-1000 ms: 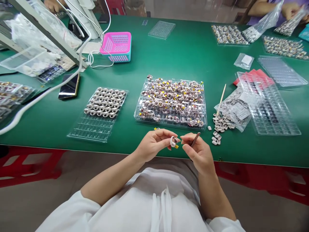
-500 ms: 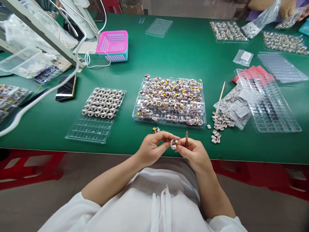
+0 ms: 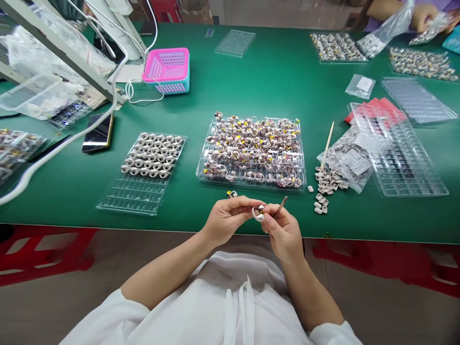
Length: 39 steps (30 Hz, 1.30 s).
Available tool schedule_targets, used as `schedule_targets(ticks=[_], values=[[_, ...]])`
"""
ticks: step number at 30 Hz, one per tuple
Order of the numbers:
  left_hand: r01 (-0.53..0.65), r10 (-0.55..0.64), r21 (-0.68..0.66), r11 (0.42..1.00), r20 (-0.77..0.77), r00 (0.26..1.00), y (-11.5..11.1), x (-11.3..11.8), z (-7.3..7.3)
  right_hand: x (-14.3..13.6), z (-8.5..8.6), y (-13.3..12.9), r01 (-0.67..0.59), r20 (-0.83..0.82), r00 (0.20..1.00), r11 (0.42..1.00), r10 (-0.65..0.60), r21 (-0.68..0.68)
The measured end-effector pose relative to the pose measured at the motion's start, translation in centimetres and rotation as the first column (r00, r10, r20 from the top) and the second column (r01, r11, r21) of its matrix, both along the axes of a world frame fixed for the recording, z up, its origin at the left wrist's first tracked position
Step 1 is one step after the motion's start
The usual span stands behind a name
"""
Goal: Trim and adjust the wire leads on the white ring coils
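Between my two hands, near the table's front edge, is a small whitish ring-shaped piece (image 3: 258, 214). My left hand (image 3: 223, 221) pinches it from the left with thumb and fingertips. My right hand (image 3: 285, 233) grips its right side and also holds a thin brown stick-like tool (image 3: 281, 207), tilted up to the right. A similar piece (image 3: 232, 194) lies on the table just beyond my left fingers. Farther back stands a clear tray (image 3: 251, 183) filled with ring-shaped pieces, some with yellow bits.
At left lies a clear tray (image 3: 131, 194) with rows of pale pieces, and a phone (image 3: 98, 132). Loose pale pieces (image 3: 328, 181), a wooden stick (image 3: 328, 140) and clear trays (image 3: 402, 158) lie right. Behind are a pink basket (image 3: 167, 67) and another person's hand (image 3: 424, 18).
The ring-shaped piece has turned in my fingers. My right hand has shifted slightly left, and the brown tool has gone from upright to leaning right. The other person's hands have moved.
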<state>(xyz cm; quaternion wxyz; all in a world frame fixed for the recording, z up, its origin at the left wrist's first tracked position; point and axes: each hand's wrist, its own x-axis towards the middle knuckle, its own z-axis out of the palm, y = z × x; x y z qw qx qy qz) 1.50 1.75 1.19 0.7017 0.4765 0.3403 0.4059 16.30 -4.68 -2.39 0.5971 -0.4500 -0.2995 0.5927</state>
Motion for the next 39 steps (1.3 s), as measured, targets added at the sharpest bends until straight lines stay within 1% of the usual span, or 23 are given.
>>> schedule_targets(ticks=[8, 14, 18, 21, 28, 30, 32, 34, 36, 39], values=[[-0.035, 0.035, -0.005, 0.999, -0.054, 0.998, -0.2, 0.0, -0.4, -0.6, 0.0, 0.1, 0.032, 0.003, 0.999, 0.999, -0.032, -0.004], [-0.037, 0.036, -0.014, 0.999, -0.054, 0.998, -0.3, 0.0, -0.4, -1.1, -0.1, 0.1, 0.062, -0.07, 0.996, 0.997, -0.059, 0.038], [-0.049, 0.05, 0.014, 0.999, -0.077, 0.996, -0.5, 0.1, -0.4, -1.2, 0.0, 0.0, 0.09, -0.008, 0.996, 0.996, -0.09, 0.026], [-0.035, 0.037, 0.031, 0.999, -0.087, 0.995, -0.7, 0.1, -0.3, -1.1, 0.2, -0.1, 0.081, 0.042, 0.996, 0.996, -0.083, 0.042], [0.006, -0.008, -0.026, 1.0, -0.067, 0.998, -1.0, -0.1, 0.3, -0.8, 0.5, 0.0, 0.043, 0.078, 0.996, 0.994, -0.05, 0.101], [0.026, -0.029, -0.055, 0.998, -0.07, 0.997, -0.9, -0.3, 0.5, -0.8, 0.7, -0.1, 0.048, 0.137, 0.988, 0.989, -0.067, 0.137], [0.05, -0.057, -0.105, 0.993, -0.069, 0.996, -0.9, -0.4, 0.7, -0.6, 0.8, -0.3, 0.045, 0.257, 0.962, 0.982, -0.093, 0.186], [0.067, -0.076, -0.149, 0.987, -0.059, 0.995, -0.8, -0.4, 0.8, -0.4, 0.8, -0.6, 0.028, 0.4, 0.907, 0.967, -0.131, 0.254], [0.067, -0.077, -0.178, 0.982, -0.05, 0.996, -0.8, -0.3, 0.8, 0.0, 0.8, -0.8, -0.005, 0.53, 0.828, 0.942, -0.185, 0.337], [0.05, -0.064, -0.206, 0.977, -0.066, 0.996, -0.8, -0.1, 0.9, 0.5, 0.6, -1.0, -0.054, 0.658, 0.69, 0.886, -0.3, 0.461]])
